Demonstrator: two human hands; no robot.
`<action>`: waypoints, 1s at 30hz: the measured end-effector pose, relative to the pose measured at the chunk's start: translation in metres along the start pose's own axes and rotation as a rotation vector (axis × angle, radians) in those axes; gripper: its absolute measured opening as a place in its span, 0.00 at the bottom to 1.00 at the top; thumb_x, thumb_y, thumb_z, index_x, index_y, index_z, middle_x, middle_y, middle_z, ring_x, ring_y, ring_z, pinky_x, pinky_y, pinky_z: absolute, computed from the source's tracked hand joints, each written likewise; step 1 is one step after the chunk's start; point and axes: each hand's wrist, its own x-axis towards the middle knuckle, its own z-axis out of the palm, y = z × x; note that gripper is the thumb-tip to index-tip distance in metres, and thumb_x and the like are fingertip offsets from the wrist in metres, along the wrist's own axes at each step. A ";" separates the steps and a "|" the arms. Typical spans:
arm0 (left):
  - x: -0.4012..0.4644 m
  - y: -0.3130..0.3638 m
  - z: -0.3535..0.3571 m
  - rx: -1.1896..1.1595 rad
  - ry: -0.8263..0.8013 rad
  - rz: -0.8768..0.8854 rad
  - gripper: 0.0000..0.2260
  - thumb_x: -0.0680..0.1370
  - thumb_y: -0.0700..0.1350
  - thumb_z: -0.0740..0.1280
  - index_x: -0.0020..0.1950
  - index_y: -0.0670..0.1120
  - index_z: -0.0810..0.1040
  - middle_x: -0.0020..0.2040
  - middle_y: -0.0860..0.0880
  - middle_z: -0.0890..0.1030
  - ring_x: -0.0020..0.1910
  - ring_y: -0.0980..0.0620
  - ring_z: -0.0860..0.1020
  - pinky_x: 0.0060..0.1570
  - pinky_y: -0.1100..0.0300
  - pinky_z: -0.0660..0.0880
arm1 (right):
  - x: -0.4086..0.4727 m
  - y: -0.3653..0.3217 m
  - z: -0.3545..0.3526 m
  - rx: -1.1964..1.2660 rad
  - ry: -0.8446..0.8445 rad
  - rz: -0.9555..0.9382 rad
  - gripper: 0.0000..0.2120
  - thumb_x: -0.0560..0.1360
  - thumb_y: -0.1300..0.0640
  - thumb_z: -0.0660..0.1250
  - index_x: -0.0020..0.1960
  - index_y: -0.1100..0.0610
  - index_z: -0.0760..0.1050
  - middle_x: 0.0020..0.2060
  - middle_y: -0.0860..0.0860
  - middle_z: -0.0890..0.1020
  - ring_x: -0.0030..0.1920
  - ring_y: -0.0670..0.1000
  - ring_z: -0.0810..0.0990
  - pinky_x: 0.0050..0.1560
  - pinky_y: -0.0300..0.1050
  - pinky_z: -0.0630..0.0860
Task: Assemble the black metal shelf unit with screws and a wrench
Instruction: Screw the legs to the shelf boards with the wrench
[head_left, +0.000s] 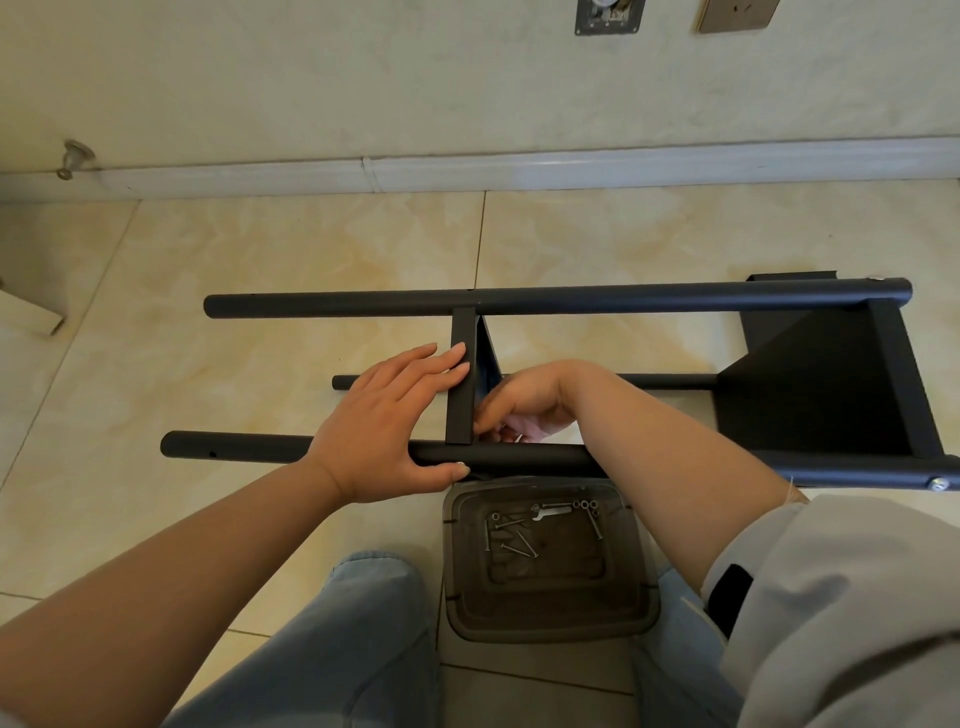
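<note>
a: locate the shelf unit.
b: it lies on its side on the tiled floor, posts running 9 to 3 o'clock. one shelf panel is fastened at the 3 o'clock end. the middle shelf panel stands between the far post and the near post, long axis 12 to 6 o'clock.
a: hand states?
b: left hand: fingers straight, flat against the panel's 9 o'clock face, thumb under the near post. right hand: fingers curled at the panel-to-post joint, at 3 o'clock of the panel. whether it holds a screw cannot be told.
a: the governing relation?
b: the joint sits directly at the right hand's fingertips. the wrench and screws lie in the plastic tray at 6 o'clock, nearer the right hand.
</note>
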 end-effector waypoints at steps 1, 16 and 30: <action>0.000 0.000 0.000 -0.001 0.000 -0.002 0.40 0.67 0.70 0.60 0.74 0.51 0.61 0.73 0.59 0.55 0.73 0.52 0.57 0.69 0.52 0.57 | 0.000 0.000 0.000 0.002 -0.005 0.002 0.04 0.76 0.58 0.63 0.48 0.59 0.73 0.40 0.54 0.74 0.41 0.50 0.74 0.46 0.41 0.73; 0.000 -0.001 0.001 0.000 -0.006 -0.001 0.40 0.67 0.70 0.61 0.75 0.52 0.60 0.73 0.59 0.54 0.73 0.52 0.56 0.69 0.52 0.57 | -0.001 0.001 0.000 0.005 0.011 -0.027 0.05 0.77 0.60 0.61 0.44 0.59 0.73 0.38 0.54 0.74 0.40 0.50 0.74 0.46 0.42 0.71; 0.000 -0.001 0.001 0.001 0.007 0.009 0.40 0.67 0.69 0.61 0.74 0.52 0.60 0.74 0.59 0.55 0.73 0.52 0.56 0.69 0.52 0.57 | 0.003 0.001 -0.001 -0.008 -0.017 -0.019 0.08 0.70 0.57 0.66 0.47 0.59 0.73 0.39 0.54 0.74 0.41 0.50 0.73 0.47 0.43 0.71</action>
